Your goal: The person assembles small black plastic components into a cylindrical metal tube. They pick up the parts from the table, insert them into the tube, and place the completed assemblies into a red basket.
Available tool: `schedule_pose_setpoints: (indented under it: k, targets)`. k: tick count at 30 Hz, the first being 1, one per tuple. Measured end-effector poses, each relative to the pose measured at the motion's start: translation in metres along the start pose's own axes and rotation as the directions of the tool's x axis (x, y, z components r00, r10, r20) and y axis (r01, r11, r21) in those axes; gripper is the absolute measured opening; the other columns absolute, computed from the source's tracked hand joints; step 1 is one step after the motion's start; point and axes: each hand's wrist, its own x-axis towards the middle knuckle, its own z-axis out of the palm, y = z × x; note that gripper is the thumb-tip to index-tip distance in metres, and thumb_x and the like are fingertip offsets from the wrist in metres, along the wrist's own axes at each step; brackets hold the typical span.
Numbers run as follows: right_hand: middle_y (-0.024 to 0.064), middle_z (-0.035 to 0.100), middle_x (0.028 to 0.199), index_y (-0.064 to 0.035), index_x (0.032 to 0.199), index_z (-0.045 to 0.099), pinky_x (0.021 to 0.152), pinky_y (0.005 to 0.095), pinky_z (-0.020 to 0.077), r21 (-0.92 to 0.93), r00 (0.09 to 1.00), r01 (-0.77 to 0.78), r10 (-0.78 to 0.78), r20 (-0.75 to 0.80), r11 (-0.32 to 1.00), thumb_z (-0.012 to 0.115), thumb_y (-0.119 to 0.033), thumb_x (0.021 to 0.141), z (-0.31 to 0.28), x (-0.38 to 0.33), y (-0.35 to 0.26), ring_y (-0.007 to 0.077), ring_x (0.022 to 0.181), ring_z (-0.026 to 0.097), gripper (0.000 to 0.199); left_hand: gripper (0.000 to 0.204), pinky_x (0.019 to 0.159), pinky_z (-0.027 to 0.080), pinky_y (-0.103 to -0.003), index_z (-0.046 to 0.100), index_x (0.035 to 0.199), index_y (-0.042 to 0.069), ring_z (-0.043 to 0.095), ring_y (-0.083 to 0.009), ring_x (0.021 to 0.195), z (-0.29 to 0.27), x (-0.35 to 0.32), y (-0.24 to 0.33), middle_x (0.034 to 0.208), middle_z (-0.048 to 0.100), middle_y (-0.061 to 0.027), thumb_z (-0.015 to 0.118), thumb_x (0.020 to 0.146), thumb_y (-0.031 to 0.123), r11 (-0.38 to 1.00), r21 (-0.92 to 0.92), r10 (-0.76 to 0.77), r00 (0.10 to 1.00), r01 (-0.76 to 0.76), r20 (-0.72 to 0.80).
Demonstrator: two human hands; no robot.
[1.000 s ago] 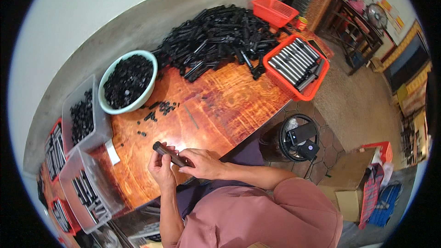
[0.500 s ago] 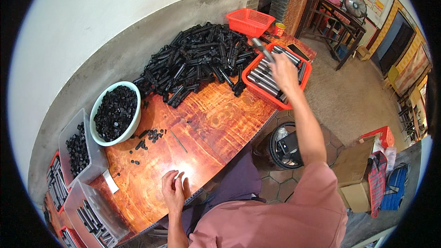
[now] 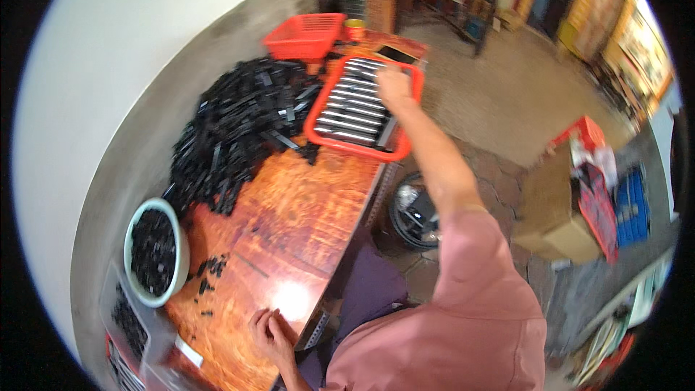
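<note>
My right hand (image 3: 395, 88) reaches to the far end of the table and rests over the right side of a red plastic basket (image 3: 327, 137). Its fingers are curled and pointed down among the silver and black metal tubes (image 3: 352, 105) that lie side by side in there. What they grip is hidden by the hand. My left hand (image 3: 272, 333) lies loosely on the near edge of the wooden table (image 3: 289, 210), its fingers slightly bent and apart, holding nothing. A large heap of black tubular parts (image 3: 239, 123) spreads left of the basket.
Against the wall stand another red basket (image 3: 304, 38) and a pale bowl (image 3: 182, 264) of small black pieces. Loose black bits (image 3: 210, 268) and a thin rod (image 3: 252, 266) lie mid-table. A phone (image 3: 395, 53) and a yellow tin (image 3: 354, 30) sit at the far end. Below is a bucket (image 3: 414, 210).
My right hand has lowered a metal tube toward the basket, where that tube no longer stands out. The view has turned right, shifting everything leftward. My left hand stays at the table edge.
</note>
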Motion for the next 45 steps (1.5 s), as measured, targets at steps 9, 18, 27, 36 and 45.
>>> schedule_pose_setpoints:
  k: [9, 18, 27, 36, 45]
  targets:
    - [0.0178, 0.070, 0.106, -0.0026, 0.103, 0.071, 0.089, 0.0449, 0.0564, 0.008, 0.956, -0.046, 0.047, -0.291, 0.999, 0.068, -0.014, 0.079, -0.009, -0.015, -0.003, 0.0350, 0.110, 0.065, 0.026, 0.017, 0.091, 0.052, -0.036, 0.066, 0.107, -0.006, 0.058, -0.0269, 0.107, 0.002, -0.003, -0.037, 0.118, 0.058, -0.0168, 0.058, 0.100, 0.007, 1.000, 0.015, 0.018, 0.996, -0.019, 0.088]
    - [0.0140, 0.075, 0.094, -0.0088, 0.109, 0.073, 0.082, 0.0416, 0.0572, 0.325, 0.961, -0.129, 0.038, 0.273, 0.937, 0.071, -0.034, 0.088, -0.144, -0.111, 0.118, 0.0286, 0.093, 0.072, 0.033, 0.022, 0.101, 0.047, -0.040, 0.067, 0.116, -0.005, 0.056, -0.0287, 0.116, -0.002, -0.009, -0.001, 0.122, 0.059, -0.0164, 0.056, 0.101, 0.008, 0.986, 0.169, -0.002, 0.997, -0.010, 0.076]
    - [0.0201, 0.048, 0.146, -0.0124, 0.144, 0.051, 0.110, 0.0548, 0.0369, 0.418, 0.888, -0.170, -0.046, 0.458, 0.892, 0.072, -0.052, 0.085, -0.069, -0.308, 0.109, 0.0409, 0.137, 0.042, 0.074, 0.035, 0.096, 0.058, -0.037, 0.053, 0.136, -0.001, 0.057, -0.0312, 0.123, 0.038, -0.007, 0.006, 0.145, 0.036, -0.0134, 0.054, 0.104, 0.010, 0.996, -0.084, -0.013, 0.947, 0.042, 0.322]
    - [0.0176, 0.030, 0.160, -0.0168, 0.152, 0.042, 0.117, 0.0641, 0.0202, 0.312, 0.792, 0.347, -0.455, 0.408, 0.884, 0.083, -0.045, 0.072, -0.114, -0.351, 0.014, 0.0460, 0.147, 0.025, 0.093, 0.045, 0.108, 0.043, -0.044, 0.056, 0.134, 0.003, 0.050, -0.0343, 0.129, 0.039, 0.008, 0.009, 0.137, 0.052, -0.0187, 0.068, 0.091, 0.011, 0.883, 0.398, 0.129, 0.944, -0.248, 0.302]
    - [0.0128, 0.025, 0.164, -0.0218, 0.157, 0.034, 0.117, 0.0640, 0.0226, 0.174, 0.649, 0.624, -0.629, 0.428, 0.762, 0.082, -0.021, 0.073, -0.075, -0.360, -0.022, 0.0400, 0.150, 0.023, 0.096, 0.044, 0.105, 0.043, -0.044, 0.060, 0.130, 0.003, 0.054, -0.0346, 0.123, 0.034, 0.012, 0.007, 0.133, 0.057, -0.0168, 0.071, 0.088, 0.014, 0.941, 0.293, 0.120, 0.976, -0.171, 0.183]
